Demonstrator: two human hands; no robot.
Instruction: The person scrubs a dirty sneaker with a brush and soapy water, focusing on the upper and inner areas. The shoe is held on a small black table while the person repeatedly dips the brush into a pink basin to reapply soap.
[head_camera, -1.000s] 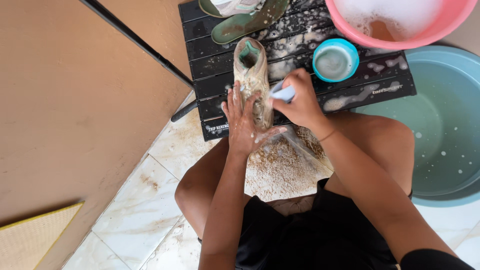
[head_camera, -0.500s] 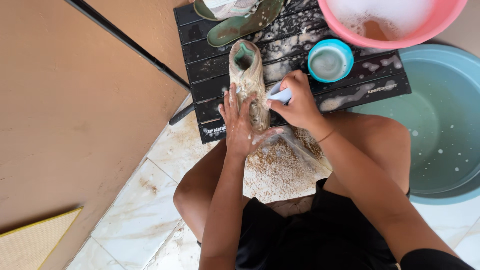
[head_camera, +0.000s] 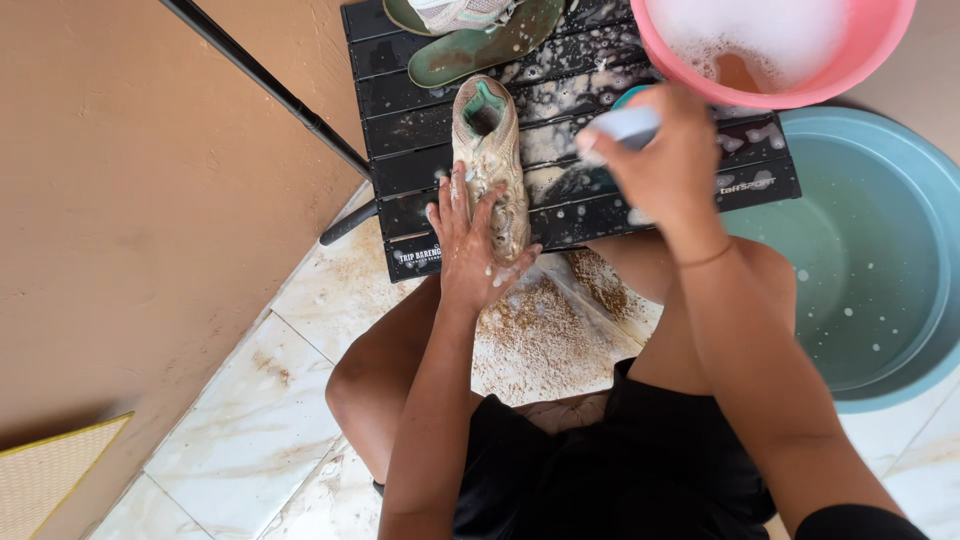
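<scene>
Seen from above, looking down past bare knees and black shorts (head_camera: 620, 470); left hand (head_camera: 470, 250) spread flat, fingers apart, pressing on the near end of a muddy beige shoe (head_camera: 490, 165); shoe lying lengthwise on a black slatted table (head_camera: 400, 170), green-lined opening at the far end; suds and brown grit smeared over hand and shoe alike. Right hand (head_camera: 665, 160) raised to the right of the shoe, clear of it, fingers curled tight around a pale blue brush (head_camera: 620, 125), only one end of it showing past the knuckles; hovering near the rim of a pink basin (head_camera: 870, 60) full of white foam at the far right. Beyond the shoe, at the far edge of the table, a green insole (head_camera: 470, 45) and part of a second shoe (head_camera: 450, 12). To the right on the floor, a large teal tub (head_camera: 880, 260) with cloudy water. Below the table, white marbled tiles (head_camera: 250, 430) speckled with sandy dirt; at left, a tan wall (head_camera: 130, 200); a black pole (head_camera: 270, 90) slanting across it.
</scene>
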